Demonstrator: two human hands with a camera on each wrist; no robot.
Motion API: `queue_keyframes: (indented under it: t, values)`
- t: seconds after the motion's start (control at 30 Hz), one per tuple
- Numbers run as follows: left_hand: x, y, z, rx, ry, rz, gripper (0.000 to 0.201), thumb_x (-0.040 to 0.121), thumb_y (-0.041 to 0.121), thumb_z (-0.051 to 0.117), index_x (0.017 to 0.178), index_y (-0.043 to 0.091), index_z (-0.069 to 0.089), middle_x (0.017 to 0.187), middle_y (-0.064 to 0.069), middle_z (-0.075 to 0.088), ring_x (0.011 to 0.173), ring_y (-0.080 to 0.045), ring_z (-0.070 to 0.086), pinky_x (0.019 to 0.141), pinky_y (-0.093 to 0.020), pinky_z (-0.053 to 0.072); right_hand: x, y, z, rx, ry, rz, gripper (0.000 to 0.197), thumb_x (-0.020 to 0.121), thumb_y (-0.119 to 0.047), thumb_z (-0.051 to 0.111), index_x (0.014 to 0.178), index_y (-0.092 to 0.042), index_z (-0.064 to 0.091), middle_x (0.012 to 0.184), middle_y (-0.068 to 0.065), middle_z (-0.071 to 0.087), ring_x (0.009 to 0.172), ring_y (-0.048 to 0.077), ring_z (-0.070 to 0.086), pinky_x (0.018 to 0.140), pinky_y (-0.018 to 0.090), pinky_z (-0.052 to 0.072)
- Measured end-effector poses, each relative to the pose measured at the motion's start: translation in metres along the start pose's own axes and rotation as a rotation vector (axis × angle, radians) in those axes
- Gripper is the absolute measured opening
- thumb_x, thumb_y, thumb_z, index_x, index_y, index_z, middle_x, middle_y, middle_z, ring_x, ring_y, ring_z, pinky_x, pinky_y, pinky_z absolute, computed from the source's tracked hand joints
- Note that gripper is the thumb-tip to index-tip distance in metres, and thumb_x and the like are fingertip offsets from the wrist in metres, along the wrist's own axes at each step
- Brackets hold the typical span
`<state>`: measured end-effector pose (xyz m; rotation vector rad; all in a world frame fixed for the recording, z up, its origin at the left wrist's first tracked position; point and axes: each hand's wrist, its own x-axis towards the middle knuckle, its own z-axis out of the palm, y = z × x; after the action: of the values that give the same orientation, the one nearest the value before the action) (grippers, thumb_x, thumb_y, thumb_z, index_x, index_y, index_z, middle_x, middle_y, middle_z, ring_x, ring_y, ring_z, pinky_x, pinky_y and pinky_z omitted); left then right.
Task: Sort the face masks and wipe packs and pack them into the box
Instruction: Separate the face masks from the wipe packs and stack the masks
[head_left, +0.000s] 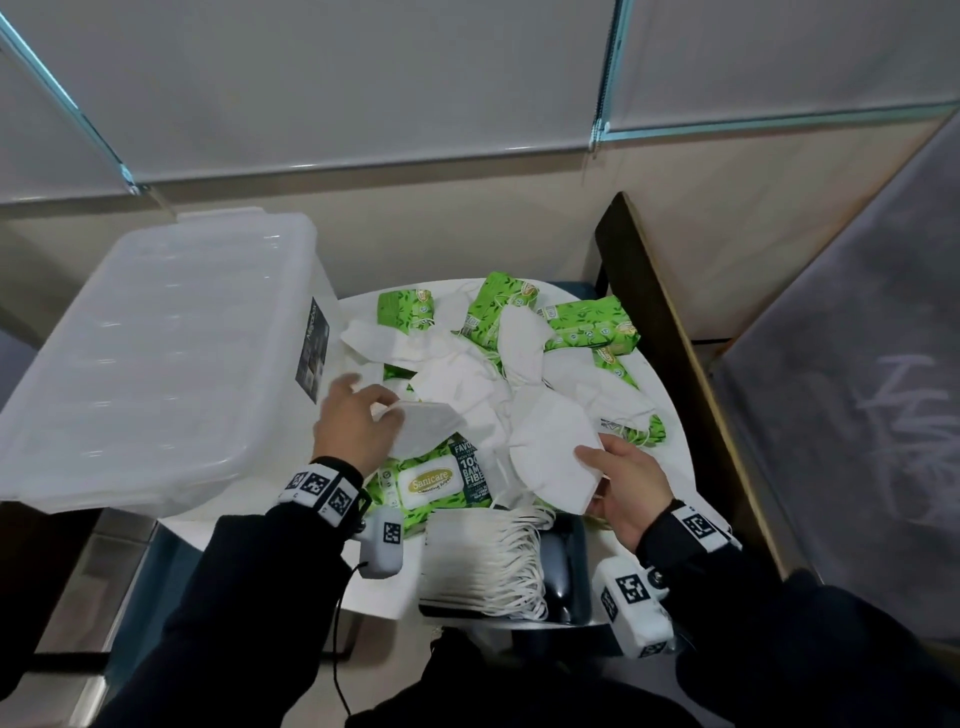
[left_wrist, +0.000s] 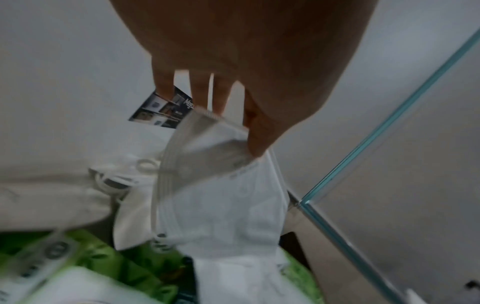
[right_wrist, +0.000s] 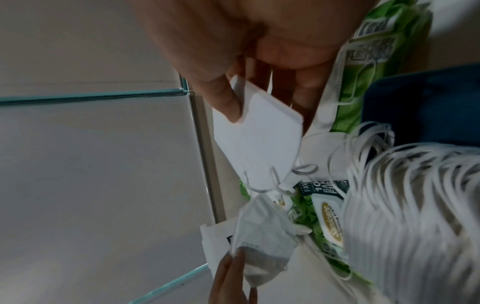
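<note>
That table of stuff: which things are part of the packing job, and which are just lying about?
Part of the job: loose masks, stacked masks, green wipe packs, clear box, mask in left hand, mask in right hand.

Lying about: dark tray, wooden board.

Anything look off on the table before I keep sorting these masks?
Only the box stands out: its lid is on, so nothing can go in yet. Loose masks and wipe packs lie jumbled together, unsorted. Each hand, left and right, holds one mask. No damage visible.
</note>
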<state>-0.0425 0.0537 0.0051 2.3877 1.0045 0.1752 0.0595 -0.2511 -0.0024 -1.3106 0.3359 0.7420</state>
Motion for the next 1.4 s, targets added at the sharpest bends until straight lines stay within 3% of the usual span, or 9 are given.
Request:
queue_keyframes:
  t: [0.07, 0.23, 0.47, 0.73, 0.9, 1.0, 1.1, 1.2, 1.4]
  values:
    - [-0.009, 0.016, -0.006, -0.156, 0.125, 0.028, 0.01, 0.09, 0.033, 0.069, 0.096, 0.026, 0.071, 0.141, -0.004, 0.051, 0.132, -0.024, 0.047, 0.109, -0.035, 0.037, -0.002, -0.006, -0.001, 0.052, -0.006, 0.007, 0.016, 0.095, -0.003, 0.063, 0.107, -0.011, 0.069, 0.099, 0.011, 0.074, 0.086, 0.029, 0.067, 0.064, 0.038, 0.06]
    - [-0.04, 0.067, -0.012, -0.976, 0.052, -0.132, 0.003, 0.095, 0.022, 0.064, 0.094, 0.021, 0.066, 0.087, 0.001, 0.073, 0.078, -0.02, 0.066, 0.078, -0.04, 0.053, -0.012, -0.026, 0.001, 0.064, -0.077, -0.024, 0.02, 0.1, -0.007, 0.057, 0.114, -0.015, 0.068, 0.1, 0.008, 0.072, 0.081, 0.026, 0.067, 0.055, 0.035, 0.059]
    - [-0.082, 0.097, 0.002, -0.886, 0.105, -0.058, 0.006, 0.094, 0.024, 0.059, 0.099, 0.027, 0.056, 0.073, -0.002, 0.057, 0.066, -0.017, 0.05, 0.068, -0.035, 0.041, -0.046, -0.058, 0.01, 0.0, -0.195, -0.221, 0.029, 0.098, -0.008, 0.058, 0.117, -0.027, 0.07, 0.104, 0.006, 0.075, 0.085, 0.024, 0.069, 0.064, 0.039, 0.059]
    - [-0.109, 0.138, 0.009, -1.176, -0.257, -0.1, 0.034, 0.101, 0.035, 0.061, 0.12, 0.007, 0.052, 0.107, -0.02, 0.074, 0.092, -0.032, 0.073, 0.077, -0.047, 0.061, -0.07, -0.054, 0.033, -0.438, -0.422, -0.544, 0.03, 0.097, -0.008, 0.064, 0.124, -0.019, 0.072, 0.122, -0.007, 0.073, 0.113, 0.006, 0.065, 0.099, 0.024, 0.049]
    - [-0.099, 0.118, 0.004, -1.23, -0.28, -0.091, 0.038, 0.098, -0.004, 0.056, 0.132, 0.014, 0.058, 0.115, -0.015, 0.075, 0.101, -0.032, 0.073, 0.086, -0.045, 0.06, -0.059, -0.064, 0.012, -0.475, -0.006, -0.707, 0.056, 0.077, -0.023, 0.087, 0.125, -0.034, 0.062, 0.12, -0.012, 0.062, 0.1, 0.009, 0.055, 0.084, 0.023, 0.047]
    - [-0.096, 0.109, -0.001, -1.32, -0.361, -0.135, 0.027, 0.101, 0.003, 0.055, 0.126, 0.002, 0.064, 0.119, -0.019, 0.073, 0.106, -0.032, 0.072, 0.085, -0.04, 0.061, -0.045, -0.062, 0.017, -0.455, -0.213, -0.426, 0.081, 0.068, -0.029, 0.092, 0.138, -0.033, 0.052, 0.13, -0.008, 0.059, 0.114, 0.009, 0.058, 0.085, 0.027, 0.049]
    - [-0.094, 0.096, -0.002, -1.322, -0.39, -0.155, 0.027, 0.101, 0.01, 0.058, 0.125, -0.001, 0.065, 0.119, -0.019, 0.073, 0.109, -0.032, 0.072, 0.088, -0.04, 0.06, -0.032, -0.045, 0.032, -0.256, -0.424, -0.07, 0.052, 0.076, -0.013, 0.085, 0.123, -0.007, 0.064, 0.108, 0.01, 0.072, 0.082, 0.022, 0.068, 0.07, 0.031, 0.056]
    - [-0.085, 0.072, -0.007, -1.255, -0.357, -0.182, 0.026, 0.1, 0.013, 0.062, 0.122, 0.001, 0.069, 0.119, -0.018, 0.074, 0.11, -0.032, 0.071, 0.095, -0.045, 0.056, -0.032, -0.026, 0.048, -0.229, -0.401, -0.047, 0.007, 0.087, -0.002, 0.073, 0.087, -0.001, 0.065, 0.07, 0.01, 0.053, 0.052, 0.015, 0.049, 0.051, 0.023, 0.045]
    - [-0.073, 0.007, -0.017, -1.101, -0.331, -0.211, 0.029, 0.092, -0.005, 0.067, 0.118, 0.007, 0.06, 0.108, -0.015, 0.077, 0.1, -0.035, 0.072, 0.084, -0.047, 0.059, -0.042, -0.008, 0.07, 0.069, -0.227, 0.022, 0.02, 0.09, -0.018, 0.067, 0.072, -0.009, 0.061, 0.078, 0.016, 0.062, 0.072, 0.025, 0.061, 0.071, 0.037, 0.057]
